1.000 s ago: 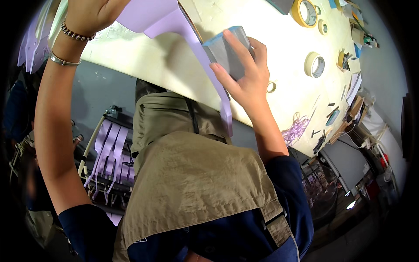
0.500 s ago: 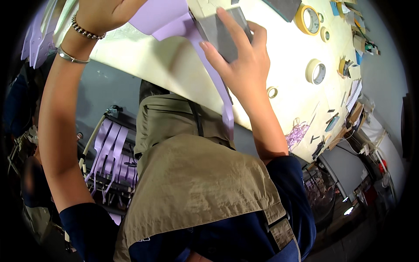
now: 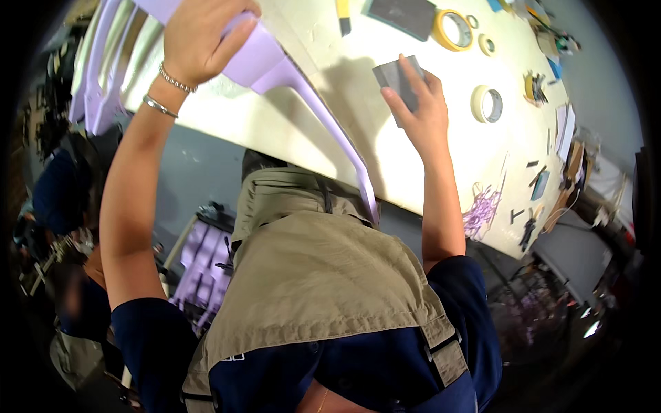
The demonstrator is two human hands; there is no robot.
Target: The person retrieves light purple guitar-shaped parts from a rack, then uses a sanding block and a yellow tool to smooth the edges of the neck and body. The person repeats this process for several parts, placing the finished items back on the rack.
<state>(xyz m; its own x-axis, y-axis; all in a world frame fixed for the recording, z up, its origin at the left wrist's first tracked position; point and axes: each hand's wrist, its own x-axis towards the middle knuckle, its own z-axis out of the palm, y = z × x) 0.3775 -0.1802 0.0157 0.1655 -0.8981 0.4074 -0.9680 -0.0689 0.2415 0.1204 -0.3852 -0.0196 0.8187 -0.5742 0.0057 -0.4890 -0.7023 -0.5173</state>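
A long lilac part (image 3: pixel 258 65), a broad panel tapering into a narrow curved arm, lies tilted across the near side of the table, its thin end reaching past the edge by my apron. My left hand (image 3: pixel 203 41) is closed on the broad part, thumb over its rim; its fingertips are partly hidden. To the right of the part, my right hand (image 3: pixel 425 103) grips a grey sanding block (image 3: pixel 398 81) with the fingers spread over it. A gap separates the block from the lilac part.
Beyond the block lie a dark flat pad (image 3: pixel 403 17) and several tape rolls (image 3: pixel 487 103). Lilac shavings (image 3: pixel 482 210) lie near the table's right corner. More lilac parts hang at the left edge (image 3: pixel 103 89) and rest on a rack (image 3: pixel 203 258) below.
My right hand has drawn the sanding block away from the lilac part, to the right. My left hand now shows closed on the panel. The whole view has shifted somewhat.
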